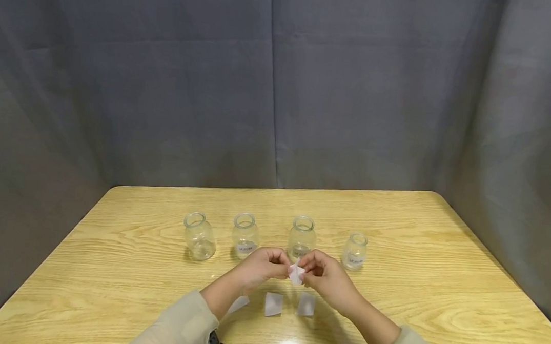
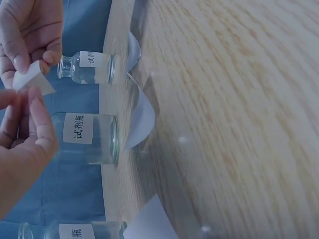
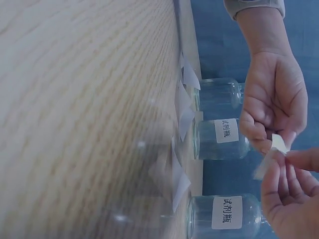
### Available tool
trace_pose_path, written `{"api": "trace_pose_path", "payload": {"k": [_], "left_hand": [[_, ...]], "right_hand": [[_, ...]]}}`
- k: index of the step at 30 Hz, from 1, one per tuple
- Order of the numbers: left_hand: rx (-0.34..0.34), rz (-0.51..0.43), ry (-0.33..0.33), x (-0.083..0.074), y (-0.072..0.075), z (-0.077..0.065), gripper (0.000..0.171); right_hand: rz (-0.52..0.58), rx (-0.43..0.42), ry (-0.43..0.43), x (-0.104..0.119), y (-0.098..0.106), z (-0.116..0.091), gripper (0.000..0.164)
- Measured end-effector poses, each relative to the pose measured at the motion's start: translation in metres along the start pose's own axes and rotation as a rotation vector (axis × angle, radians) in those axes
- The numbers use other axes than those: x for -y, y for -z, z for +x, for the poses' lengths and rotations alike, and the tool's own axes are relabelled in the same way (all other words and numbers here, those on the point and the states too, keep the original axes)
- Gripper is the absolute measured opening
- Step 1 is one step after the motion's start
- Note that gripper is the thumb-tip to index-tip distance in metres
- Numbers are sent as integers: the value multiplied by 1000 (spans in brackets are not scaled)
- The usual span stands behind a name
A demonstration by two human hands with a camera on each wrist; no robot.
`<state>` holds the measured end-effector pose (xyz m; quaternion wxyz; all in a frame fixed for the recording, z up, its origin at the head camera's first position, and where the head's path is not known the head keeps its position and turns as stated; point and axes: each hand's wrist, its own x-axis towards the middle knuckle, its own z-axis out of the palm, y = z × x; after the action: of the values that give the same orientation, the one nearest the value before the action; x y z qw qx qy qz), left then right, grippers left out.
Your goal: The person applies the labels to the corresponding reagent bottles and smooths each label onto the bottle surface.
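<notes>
A small white slip of paper (image 1: 296, 274), bent or folded, is held up above the table between both hands. My left hand (image 1: 265, 268) pinches its left side with thumb and fingertips. On the other side, my right hand (image 1: 329, 281) pinches it too, the other fingers curled. Both grips on the slip (image 2: 34, 79) show in the left wrist view. Just behind the hands stands a glass jar (image 1: 302, 235) with a label, partly covered by them. Three white paper pieces, among them the middle one (image 1: 273, 304), lie on the table nearer me.
In the same row stand a glass jar with no label showing (image 1: 200, 235), another labelled jar (image 1: 245, 232) and a smaller labelled bottle (image 1: 355, 251) at the right. The wooden table (image 1: 114, 267) ends at a grey curtain (image 1: 190, 112).
</notes>
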<state>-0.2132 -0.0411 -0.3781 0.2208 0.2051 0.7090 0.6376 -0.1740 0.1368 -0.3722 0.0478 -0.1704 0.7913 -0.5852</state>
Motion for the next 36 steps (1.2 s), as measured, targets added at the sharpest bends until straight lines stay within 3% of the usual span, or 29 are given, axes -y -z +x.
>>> {"api": "trace_pose_path", "payload": {"k": [5,11,19,23,28,36], "left_hand": [[-10,-5,22,2,5,-5,4],[-11,6,50,6,15,-15,5],[-23,-16,62,11,31,-27,17],[8,-16,72,13,37,-32,23],[42,-19,73,16,43,-40,25],[-27,40,102,23,59,-56,22]], "right_hand": [[22,83,12,-1,1,1,21],[21,179,7,-3,0,2,16],[26,308,28,-4,-4,7,19],[-50,291,69,-4,-7,10,10],[-89,252,71,-6,-12,16,10],[-79,211,80,-3,-29,28,5]]}}
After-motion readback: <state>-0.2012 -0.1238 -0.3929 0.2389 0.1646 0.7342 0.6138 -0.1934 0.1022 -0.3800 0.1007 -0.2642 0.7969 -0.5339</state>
